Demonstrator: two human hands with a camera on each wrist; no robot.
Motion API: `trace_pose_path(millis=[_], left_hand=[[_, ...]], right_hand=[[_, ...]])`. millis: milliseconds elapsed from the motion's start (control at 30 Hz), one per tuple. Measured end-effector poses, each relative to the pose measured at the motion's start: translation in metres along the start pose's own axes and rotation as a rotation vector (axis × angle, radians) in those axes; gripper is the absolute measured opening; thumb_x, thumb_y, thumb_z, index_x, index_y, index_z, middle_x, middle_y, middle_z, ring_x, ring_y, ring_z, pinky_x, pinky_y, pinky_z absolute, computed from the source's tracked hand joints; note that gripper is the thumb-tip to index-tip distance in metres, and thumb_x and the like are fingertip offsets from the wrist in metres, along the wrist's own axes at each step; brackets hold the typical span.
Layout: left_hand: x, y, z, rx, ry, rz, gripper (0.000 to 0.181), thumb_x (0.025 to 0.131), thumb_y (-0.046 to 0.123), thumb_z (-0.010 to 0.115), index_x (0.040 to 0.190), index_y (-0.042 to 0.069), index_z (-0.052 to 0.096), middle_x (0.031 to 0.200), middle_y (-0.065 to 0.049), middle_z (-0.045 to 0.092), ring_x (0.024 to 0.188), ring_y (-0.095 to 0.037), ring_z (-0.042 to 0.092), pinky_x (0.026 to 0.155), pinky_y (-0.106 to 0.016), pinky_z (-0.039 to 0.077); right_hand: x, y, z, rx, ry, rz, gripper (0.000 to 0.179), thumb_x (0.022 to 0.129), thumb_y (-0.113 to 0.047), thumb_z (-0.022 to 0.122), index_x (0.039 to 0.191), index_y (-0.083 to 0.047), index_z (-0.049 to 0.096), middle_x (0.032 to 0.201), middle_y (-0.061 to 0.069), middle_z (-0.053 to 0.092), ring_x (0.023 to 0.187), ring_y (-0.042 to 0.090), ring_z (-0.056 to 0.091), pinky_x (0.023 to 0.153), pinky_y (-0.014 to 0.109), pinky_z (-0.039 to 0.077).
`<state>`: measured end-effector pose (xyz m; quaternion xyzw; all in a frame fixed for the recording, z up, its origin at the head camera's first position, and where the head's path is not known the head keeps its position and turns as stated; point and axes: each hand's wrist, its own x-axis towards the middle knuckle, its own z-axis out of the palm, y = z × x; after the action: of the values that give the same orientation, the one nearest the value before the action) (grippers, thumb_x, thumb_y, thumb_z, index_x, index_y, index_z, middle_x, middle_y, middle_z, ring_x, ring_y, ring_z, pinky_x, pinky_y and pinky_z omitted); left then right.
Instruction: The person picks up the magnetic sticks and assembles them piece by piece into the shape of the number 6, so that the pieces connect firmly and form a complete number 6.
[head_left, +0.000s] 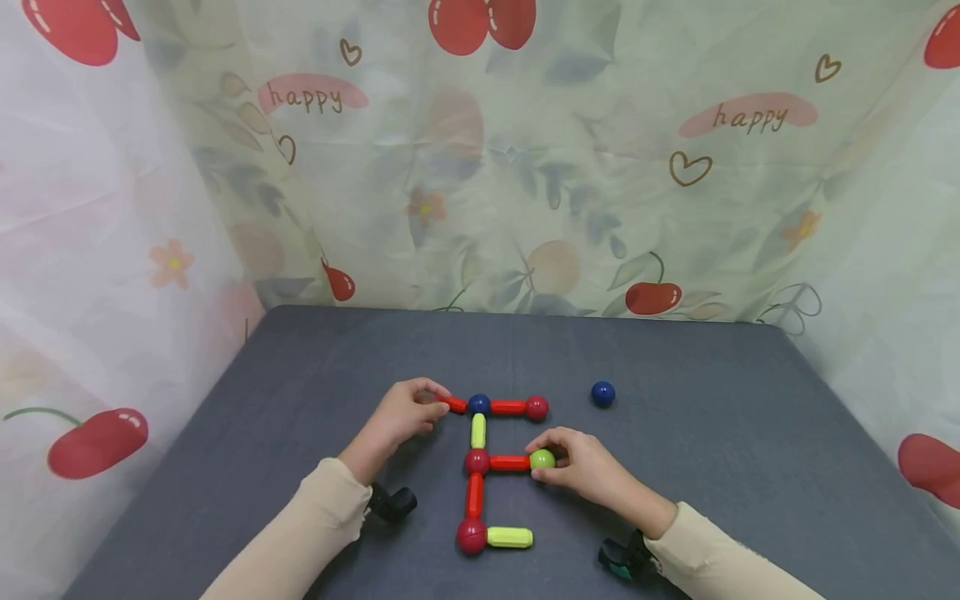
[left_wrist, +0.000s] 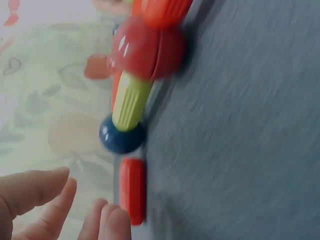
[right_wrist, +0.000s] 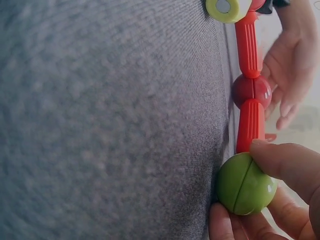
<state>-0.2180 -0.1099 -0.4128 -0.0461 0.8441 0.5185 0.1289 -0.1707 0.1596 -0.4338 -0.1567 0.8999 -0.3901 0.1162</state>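
Observation:
My right hand (head_left: 581,462) pinches a green ball (head_left: 542,460) between thumb and fingers, at the end of a red rod (head_left: 510,462). That rod joins a middle red ball (head_left: 477,461). My left hand (head_left: 405,414) is beside another red rod (head_left: 454,404), left of a blue ball (head_left: 479,405); in the left wrist view its fingertips (left_wrist: 117,220) partly overlap this rod (left_wrist: 132,190) without closing round it. There a narrow gap shows between the rod and the blue ball (left_wrist: 121,135). A yellow-green rod (head_left: 478,431) links the blue ball to the middle red ball.
From the blue ball, a red rod (head_left: 508,407) leads right to a red ball (head_left: 537,407). A lower red ball (head_left: 472,536) carries a yellow-green rod (head_left: 510,537). Off to the right lies a loose blue ball (head_left: 603,393) on the grey tabletop (head_left: 712,433). A patterned curtain (head_left: 510,225) hangs behind.

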Motion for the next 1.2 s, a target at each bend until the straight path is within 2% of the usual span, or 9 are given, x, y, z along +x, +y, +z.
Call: trace_pose_path(millis=[167, 300, 533, 833, 1000, 1100, 1200], left_hand=[[0.016, 0.004, -0.010, 0.111, 0.024, -0.020, 0.026, 0.088, 0.012, 0.070, 0.113, 0.012, 0.066, 0.111, -0.012, 0.065, 0.088, -0.025, 0.060, 0.071, -0.033, 0.051], [0.030, 0.003, -0.014, 0.205, 0.018, -0.027, 0.029, 0.084, 0.009, 0.073, 0.112, 0.013, 0.068, 0.113, -0.013, 0.064, 0.087, -0.024, 0.059, 0.066, -0.030, 0.047], [0.049, -0.002, -0.012, 0.236, -0.067, -0.030, 0.033, 0.079, 0.003, 0.077, 0.110, 0.014, 0.071, 0.115, -0.012, 0.065, 0.087, -0.021, 0.055, 0.065, -0.026, 0.043], [0.052, -0.003, -0.012, 0.334, -0.111, 0.027, 0.023, 0.077, 0.002, 0.078, 0.097, 0.012, 0.073, 0.092, -0.005, 0.062, 0.079, -0.018, 0.052, 0.064, -0.025, 0.041], [0.050, -0.001, -0.014, 0.360, -0.129, 0.021, 0.020, 0.078, 0.004, 0.078, 0.096, 0.012, 0.072, 0.081, -0.004, 0.058, 0.073, -0.017, 0.050, 0.062, -0.026, 0.039], [0.049, 0.000, -0.015, 0.387, -0.138, 0.035, 0.020, 0.079, 0.007, 0.078, 0.097, 0.013, 0.072, 0.085, -0.004, 0.061, 0.075, -0.018, 0.051, 0.063, -0.026, 0.040], [0.049, 0.002, -0.013, 0.415, -0.140, 0.066, 0.022, 0.080, 0.012, 0.078, 0.100, 0.017, 0.071, 0.098, -0.006, 0.064, 0.082, -0.019, 0.053, 0.067, -0.027, 0.043]], right_hand=[[0.000, 0.000, -0.001, -0.006, -0.007, -0.007, 0.024, 0.081, -0.015, 0.078, 0.104, -0.014, 0.069, 0.102, -0.001, 0.065, 0.086, 0.012, 0.057, 0.072, 0.024, 0.052], [0.000, 0.000, -0.001, -0.008, -0.010, -0.006, 0.024, 0.081, -0.015, 0.078, 0.104, -0.014, 0.069, 0.101, -0.001, 0.065, 0.085, 0.012, 0.057, 0.072, 0.024, 0.051], [0.002, 0.000, 0.000, 0.002, -0.010, 0.009, 0.024, 0.081, -0.014, 0.078, 0.103, -0.014, 0.069, 0.101, -0.001, 0.065, 0.085, 0.012, 0.057, 0.073, 0.025, 0.052], [0.002, 0.002, -0.001, 0.003, -0.013, 0.011, 0.024, 0.081, -0.014, 0.078, 0.103, -0.015, 0.069, 0.101, -0.001, 0.065, 0.084, 0.012, 0.056, 0.072, 0.025, 0.051], [0.002, 0.003, -0.001, 0.006, -0.017, 0.005, 0.024, 0.081, -0.015, 0.078, 0.103, -0.015, 0.069, 0.101, -0.001, 0.065, 0.084, 0.012, 0.057, 0.072, 0.025, 0.051], [0.002, 0.003, -0.001, 0.009, -0.016, -0.002, 0.024, 0.081, -0.015, 0.078, 0.103, -0.014, 0.069, 0.101, -0.001, 0.065, 0.084, 0.012, 0.056, 0.072, 0.025, 0.051], [0.002, 0.003, -0.001, 0.013, -0.014, -0.005, 0.024, 0.081, -0.015, 0.079, 0.103, -0.014, 0.069, 0.101, -0.001, 0.065, 0.084, 0.012, 0.056, 0.071, 0.024, 0.051]])
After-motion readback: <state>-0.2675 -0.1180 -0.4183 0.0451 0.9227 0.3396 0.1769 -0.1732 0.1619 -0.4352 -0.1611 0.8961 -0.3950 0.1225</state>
